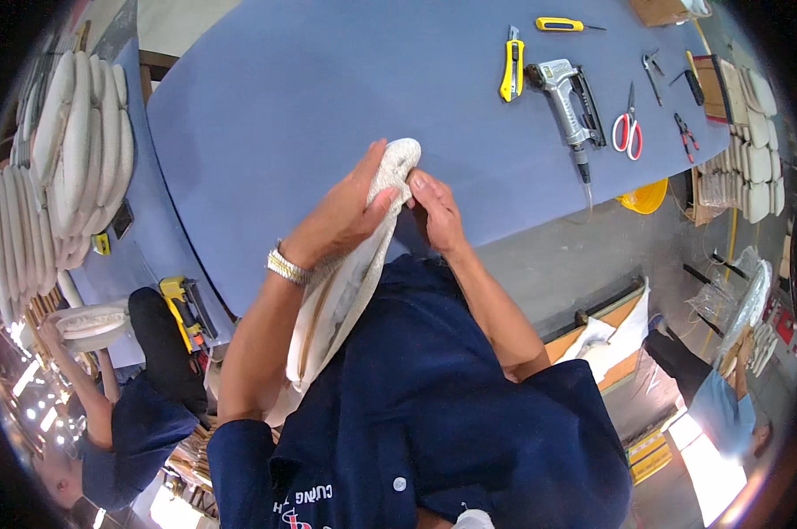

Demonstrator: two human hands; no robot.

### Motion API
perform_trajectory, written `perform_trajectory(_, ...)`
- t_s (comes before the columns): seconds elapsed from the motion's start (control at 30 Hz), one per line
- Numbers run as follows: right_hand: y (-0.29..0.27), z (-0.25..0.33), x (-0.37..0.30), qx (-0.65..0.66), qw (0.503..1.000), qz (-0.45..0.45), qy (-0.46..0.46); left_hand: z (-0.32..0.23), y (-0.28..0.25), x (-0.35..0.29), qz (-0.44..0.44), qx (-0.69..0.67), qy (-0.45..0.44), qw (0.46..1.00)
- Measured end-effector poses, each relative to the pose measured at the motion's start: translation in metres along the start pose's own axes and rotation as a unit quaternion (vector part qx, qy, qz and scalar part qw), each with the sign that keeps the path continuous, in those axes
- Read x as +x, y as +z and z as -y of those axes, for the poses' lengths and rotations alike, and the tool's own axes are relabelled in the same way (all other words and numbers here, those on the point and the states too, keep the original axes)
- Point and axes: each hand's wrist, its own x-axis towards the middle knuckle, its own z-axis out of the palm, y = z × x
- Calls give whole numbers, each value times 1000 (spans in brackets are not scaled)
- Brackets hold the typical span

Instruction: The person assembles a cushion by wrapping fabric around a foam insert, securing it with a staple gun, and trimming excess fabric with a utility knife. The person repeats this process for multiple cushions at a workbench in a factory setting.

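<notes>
A light-coloured upholstered chair pad stands on edge against my front, tilted so its narrow end points away over the table edge. My left hand, with a metal watch on the wrist, wraps round the pad near its far end. Thumb and fingers of my right hand are pinched at the fabric edge on the right side of that end. The underside of the pad faces left and shows a pale inner face with a brown strip along it. The fingertips of my right hand are partly hidden.
On the blue-covered table lie a staple gun with hose, a yellow utility knife, a screwdriver, red-handled scissors and pliers. Stacked pads stand left. Co-workers are at both sides.
</notes>
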Motion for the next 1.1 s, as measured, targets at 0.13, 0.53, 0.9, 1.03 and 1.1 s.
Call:
perform_trajectory(0.13,14,-7,18,22,999,15,-37,4,-30,0,20,-32,-21,999)
perform_trajectory(0.53,12,-7,24,-61,998,-17,-15,16,-30,2,-38,-41,-18,998)
perform_trajectory(0.9,-211,71,46,-625,687,-334,-160,-16,44,-4,-108,200,-24,973)
perform_trajectory(1.03,-266,84,74,-698,652,-289,-62,-22,45,-3,-115,201,-34,972)
perform_trajectory(1.1,-273,84,89,-708,662,-246,-5,-25,46,-2,-108,203,-46,972)
